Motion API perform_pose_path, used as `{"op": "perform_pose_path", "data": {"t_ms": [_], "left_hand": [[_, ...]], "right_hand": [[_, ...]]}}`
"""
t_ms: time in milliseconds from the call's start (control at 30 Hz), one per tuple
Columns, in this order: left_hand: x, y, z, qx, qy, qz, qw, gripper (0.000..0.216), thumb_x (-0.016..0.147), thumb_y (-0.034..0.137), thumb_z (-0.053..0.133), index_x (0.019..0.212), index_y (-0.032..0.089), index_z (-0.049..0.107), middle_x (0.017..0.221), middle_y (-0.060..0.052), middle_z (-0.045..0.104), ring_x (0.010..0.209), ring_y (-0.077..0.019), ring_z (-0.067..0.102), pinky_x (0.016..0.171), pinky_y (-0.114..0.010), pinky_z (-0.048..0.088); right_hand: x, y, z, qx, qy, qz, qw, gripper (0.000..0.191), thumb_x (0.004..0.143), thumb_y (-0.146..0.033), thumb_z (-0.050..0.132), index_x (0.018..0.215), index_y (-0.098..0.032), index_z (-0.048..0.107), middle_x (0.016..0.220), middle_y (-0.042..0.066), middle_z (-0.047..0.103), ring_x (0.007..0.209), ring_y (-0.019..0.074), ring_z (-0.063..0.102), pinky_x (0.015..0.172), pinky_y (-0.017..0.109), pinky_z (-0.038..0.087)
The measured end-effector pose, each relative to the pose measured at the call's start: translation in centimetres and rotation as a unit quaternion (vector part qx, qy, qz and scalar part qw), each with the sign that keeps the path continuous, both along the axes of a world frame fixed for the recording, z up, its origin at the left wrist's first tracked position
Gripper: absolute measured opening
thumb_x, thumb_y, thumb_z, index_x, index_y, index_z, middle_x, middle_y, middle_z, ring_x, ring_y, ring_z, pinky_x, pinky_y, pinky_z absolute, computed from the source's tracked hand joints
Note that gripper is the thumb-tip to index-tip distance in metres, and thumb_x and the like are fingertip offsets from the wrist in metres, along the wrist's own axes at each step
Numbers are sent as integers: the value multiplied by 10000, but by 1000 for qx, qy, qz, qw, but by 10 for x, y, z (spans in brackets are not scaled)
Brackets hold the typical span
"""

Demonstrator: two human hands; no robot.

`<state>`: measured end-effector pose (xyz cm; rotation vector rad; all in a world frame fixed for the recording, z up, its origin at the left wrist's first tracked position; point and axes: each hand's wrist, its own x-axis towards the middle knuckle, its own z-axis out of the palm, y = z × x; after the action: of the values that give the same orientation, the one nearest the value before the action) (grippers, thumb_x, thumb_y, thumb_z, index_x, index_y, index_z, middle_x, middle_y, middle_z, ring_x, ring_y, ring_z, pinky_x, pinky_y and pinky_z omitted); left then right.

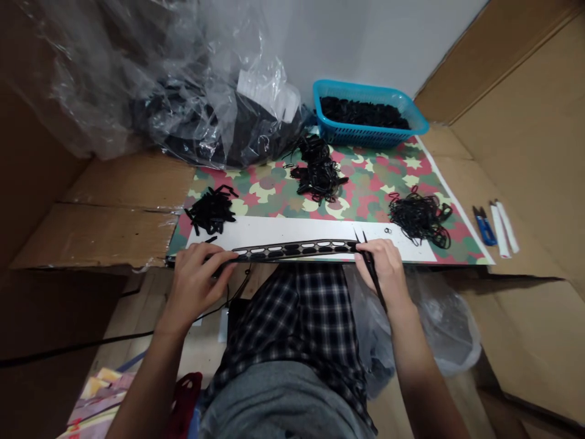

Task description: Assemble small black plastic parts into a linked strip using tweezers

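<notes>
A long black perforated strip [297, 249] lies along the white front edge of the camouflage-patterned mat [365, 183]. My left hand [198, 277] presses its curled fingers onto the strip's left end. My right hand [381, 265] rests on the strip's right end, closed round black tweezers [368, 259] whose tips point away from me. Small black pieces [211, 210] lie heaped just beyond my left hand. A tangle of black elastic loops [418, 218] sits beyond my right hand, and a second tangle [317, 167] lies mid-mat.
A blue basket [370, 131] of black parts stands at the back. A crumpled clear plastic bag [183, 91] with dark contents fills the back left. Blue snips [484, 224] and two white sticks [503, 227] lie at right. Cardboard [114, 213] lines both sides.
</notes>
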<state>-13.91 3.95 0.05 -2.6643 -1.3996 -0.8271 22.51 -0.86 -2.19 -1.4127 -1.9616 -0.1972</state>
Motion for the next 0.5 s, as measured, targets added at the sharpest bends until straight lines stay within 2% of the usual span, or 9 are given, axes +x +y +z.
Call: {"op": "perform_pose_path", "data": {"t_ms": [300, 500], "left_hand": [[0, 1, 3, 27, -21, -42, 999, 93, 910, 179, 620, 978, 207, 676, 857, -46, 656, 801, -216, 595, 719, -361, 392], [-2, 1, 2, 32, -43, -52, 997, 78, 897, 171, 646, 970, 193, 663, 861, -43, 640, 801, -210, 592, 716, -351, 383]], "right_hand": [[11, -2, 7, -15, -26, 57, 998, 185, 927, -125, 533, 1080, -228, 543, 895, 59, 591, 809, 253, 559, 686, 366, 436], [14, -6, 10, -7, -77, 75, 994, 165, 905, -87, 566, 1004, -219, 562, 859, 50, 605, 782, 243, 550, 660, 349, 404]]}}
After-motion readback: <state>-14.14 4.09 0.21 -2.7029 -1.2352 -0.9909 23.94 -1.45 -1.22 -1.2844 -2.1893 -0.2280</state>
